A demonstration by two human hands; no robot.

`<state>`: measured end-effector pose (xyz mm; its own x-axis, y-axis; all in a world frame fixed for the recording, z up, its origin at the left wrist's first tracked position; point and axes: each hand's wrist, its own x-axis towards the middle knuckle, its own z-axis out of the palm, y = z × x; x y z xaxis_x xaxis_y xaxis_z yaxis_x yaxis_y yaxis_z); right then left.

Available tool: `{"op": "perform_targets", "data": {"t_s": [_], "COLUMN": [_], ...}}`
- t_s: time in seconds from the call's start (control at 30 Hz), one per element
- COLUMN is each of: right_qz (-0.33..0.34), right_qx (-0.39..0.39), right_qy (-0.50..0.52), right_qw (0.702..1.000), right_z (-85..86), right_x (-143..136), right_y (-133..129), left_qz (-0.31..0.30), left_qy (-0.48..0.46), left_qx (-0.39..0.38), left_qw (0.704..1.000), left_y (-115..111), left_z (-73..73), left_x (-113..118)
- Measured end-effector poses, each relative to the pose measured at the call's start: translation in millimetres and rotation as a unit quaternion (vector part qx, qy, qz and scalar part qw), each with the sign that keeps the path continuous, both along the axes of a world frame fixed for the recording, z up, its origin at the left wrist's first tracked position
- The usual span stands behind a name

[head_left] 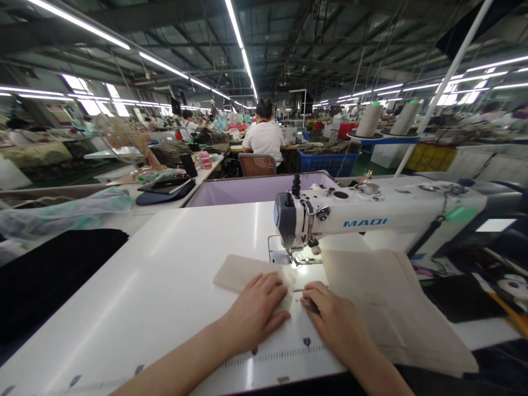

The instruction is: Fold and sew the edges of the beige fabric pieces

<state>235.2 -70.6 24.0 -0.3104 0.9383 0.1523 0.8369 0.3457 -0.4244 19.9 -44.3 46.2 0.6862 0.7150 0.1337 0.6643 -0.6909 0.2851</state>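
My left hand [258, 305] lies with its fingers stretched over a small beige fabric piece [233, 272], pressing it to the white sewing table. The fabric's right end reaches close to the needle area of the sewing machine [350, 212]. Just right of it, my right hand [338, 316] is closed, fingers curled around a small dark tool [312, 306], mostly hidden in the grip. A larger beige fabric panel [383, 302] spreads on the table beyond my right hand, partly beneath the machine's arm.
Black cloth [58, 280] lies at the left beside the table. Behind the table is a lilac bin [243, 190], with a seated person [264, 135] farther off. Thread cones [369, 120] stand at the back right. A fan [124, 137] is at the far left.
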Motion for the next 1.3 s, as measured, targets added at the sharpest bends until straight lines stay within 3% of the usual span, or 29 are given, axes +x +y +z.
{"op": "perform_targets", "data": {"t_s": [0.27, 0.5, 0.6, 0.73, 0.87, 1.0, 1.13, 1.3], "right_qz": [0.001, 0.023, 0.034, 0.038, 0.035, 0.033, 0.0, -0.003], "right_qx": [-0.001, 0.009, -0.004, -0.006, -0.004, -0.004, -0.003, 0.026], "right_qy": [0.007, -0.033, -0.054, -0.077, -0.077, -0.039, 0.024, 0.058], "right_qw": [1.0, 0.999, 0.998, 0.996, 0.996, 0.999, 1.0, 0.998], "right_z": [-3.0, 2.6, 5.3, 8.5, 6.0, 1.7, -2.8, -10.8], "right_x": [2, -8, -12, -15, -16, -11, -3, 0], "right_y": [-1, 15, 21, 25, 28, 29, 27, 26], "left_qz": [-0.004, 0.009, -0.013, 0.018, 0.013, -0.007, -0.018, -0.039], "left_qy": [-0.025, -0.091, -0.064, 0.016, 0.04, 0.04, 0.068, 0.121], "left_qx": [0.003, -0.008, 0.028, 0.086, 0.067, 0.037, 0.064, 0.114], "left_qw": [1.0, 0.996, 0.997, 0.996, 0.997, 0.998, 0.995, 0.985], "left_y": [1, 27, 36, 42, 54, 64, 56, 35], "left_z": [-3.2, -6.6, -6.7, -10.2, -13.7, -6.1, 0.7, -7.6], "left_x": [-1, 5, 5, 4, 4, 0, -2, -4]}}
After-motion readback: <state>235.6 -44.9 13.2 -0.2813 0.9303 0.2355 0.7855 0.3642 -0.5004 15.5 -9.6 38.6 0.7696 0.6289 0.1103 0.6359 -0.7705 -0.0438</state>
